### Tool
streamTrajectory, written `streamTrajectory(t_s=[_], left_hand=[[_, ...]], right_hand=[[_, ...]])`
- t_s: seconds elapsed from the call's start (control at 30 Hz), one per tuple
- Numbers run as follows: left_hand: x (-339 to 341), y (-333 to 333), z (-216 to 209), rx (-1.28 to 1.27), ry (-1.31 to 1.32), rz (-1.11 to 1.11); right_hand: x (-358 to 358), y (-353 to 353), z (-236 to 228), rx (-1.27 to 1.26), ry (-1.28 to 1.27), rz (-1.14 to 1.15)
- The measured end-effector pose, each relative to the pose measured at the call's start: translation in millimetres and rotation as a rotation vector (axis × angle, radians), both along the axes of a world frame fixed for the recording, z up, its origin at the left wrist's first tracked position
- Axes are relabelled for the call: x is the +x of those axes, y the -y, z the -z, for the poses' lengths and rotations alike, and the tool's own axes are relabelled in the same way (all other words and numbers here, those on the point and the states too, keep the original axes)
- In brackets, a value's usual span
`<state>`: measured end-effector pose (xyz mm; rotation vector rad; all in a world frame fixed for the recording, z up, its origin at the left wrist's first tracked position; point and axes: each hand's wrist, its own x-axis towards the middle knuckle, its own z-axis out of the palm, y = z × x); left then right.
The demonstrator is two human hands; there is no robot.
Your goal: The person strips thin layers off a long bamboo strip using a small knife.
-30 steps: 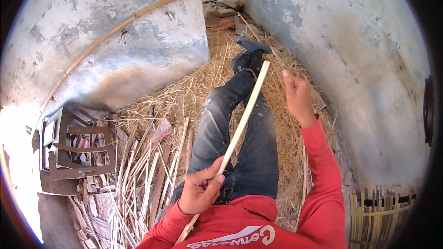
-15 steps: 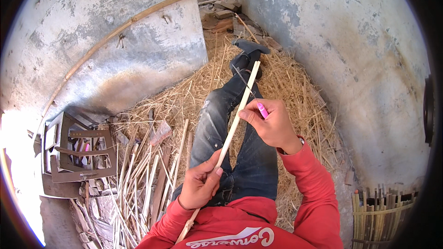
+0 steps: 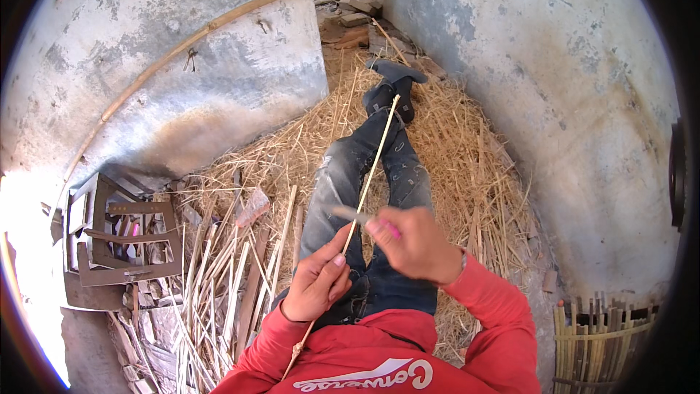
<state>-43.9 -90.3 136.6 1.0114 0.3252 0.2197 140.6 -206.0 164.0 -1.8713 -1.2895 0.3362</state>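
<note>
A long, pale bamboo strip runs from my waist up over my jeans toward my crossed feet, its narrow edge turned up. My left hand is closed around its lower part, thumb on top. In my right hand, blurred by motion, is a knife with a pink handle. Its blade lies across the strip just beyond my left fingers. The blade is smeared, so I cannot tell whether it touches the strip.
Loose bamboo strips lie to my left beside a dark frame-like object. Shavings cover the floor around my legs. A curved pole arches in front of the walls; a slatted bamboo basket stands at the lower right.
My right hand with the knife has come down the strip toward my left hand. The strip has turned from its broad face to its narrow edge.
</note>
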Motion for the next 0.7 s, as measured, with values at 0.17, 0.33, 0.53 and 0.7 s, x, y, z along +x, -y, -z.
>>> streamTrajectory(t_s=[0.17,0.33,0.53,0.7], left_hand=[[3.5,0.6,-1.0,-0.091,-0.048,-0.034],[-8.4,10.8,7.4,-0.156,-0.031,0.034],[-4.2,6.2,4.6,-0.189,-0.082,-0.021],[-15.4,13.5,-1.8,-0.223,-0.026,0.100]], right_hand=[[-22.6,2.7,28.0,0.050,0.235,-0.027],[35.6,-13.4,22.6,0.058,0.219,0.223],[-6.9,-3.1,31.6,0.058,0.299,-0.053],[99.6,-19.3,20.7,0.117,0.129,0.369]])
